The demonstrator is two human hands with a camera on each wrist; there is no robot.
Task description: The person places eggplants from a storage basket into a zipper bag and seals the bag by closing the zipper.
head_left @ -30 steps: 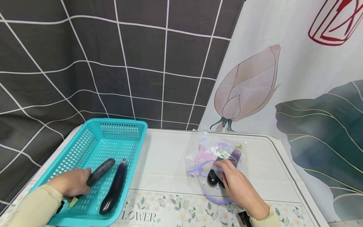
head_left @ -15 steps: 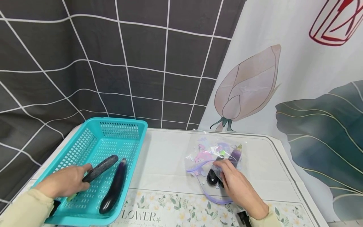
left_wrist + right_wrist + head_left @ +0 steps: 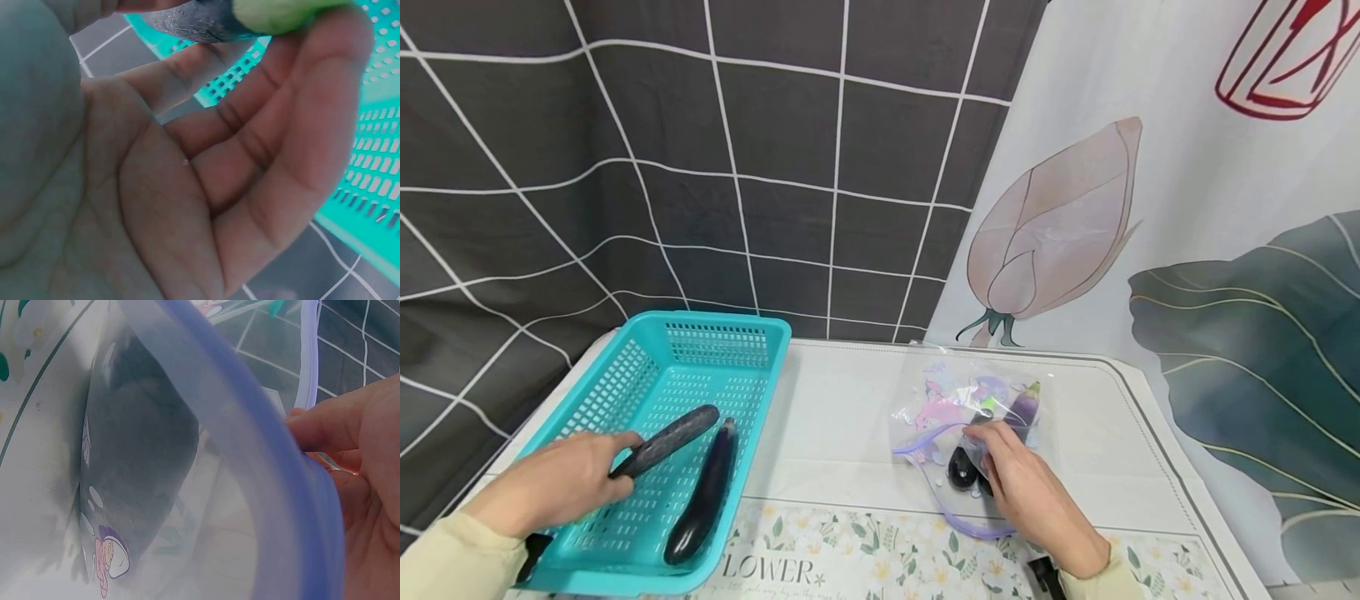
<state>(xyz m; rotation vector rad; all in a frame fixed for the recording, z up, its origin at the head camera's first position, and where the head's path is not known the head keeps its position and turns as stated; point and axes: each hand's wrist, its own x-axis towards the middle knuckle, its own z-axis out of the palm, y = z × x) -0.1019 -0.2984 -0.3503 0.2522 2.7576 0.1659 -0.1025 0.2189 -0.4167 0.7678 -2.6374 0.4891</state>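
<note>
My left hand (image 3: 561,479) grips a long dark eggplant (image 3: 672,440) with a frosted, speckled skin, over the turquoise basket (image 3: 778,350). Its green stem end (image 3: 281,14) shows between the fingertips in the left wrist view. A glossy dark eggplant (image 3: 702,493) lies along the basket's right side. To the right, my right hand (image 3: 1030,496) pinches the purple-edged mouth of a clear printed zip bag (image 3: 917,375), holding it agape. Inside the bag are a purple eggplant (image 3: 1024,406) and glossy black rounded ends (image 3: 962,468), partly hidden by the right hand.
Both the basket and the bag stand on a white table (image 3: 835,417) with a floral printed band (image 3: 857,542) along the front. Behind the table hang a dark gridded cloth (image 3: 782,192) and a pale flower-print curtain (image 3: 1157,275).
My left hand has lifted the frosted eggplant a little off the basket floor, its far tip moving up and right, while the hand slides left. The right hand keeps still at the bag.
</note>
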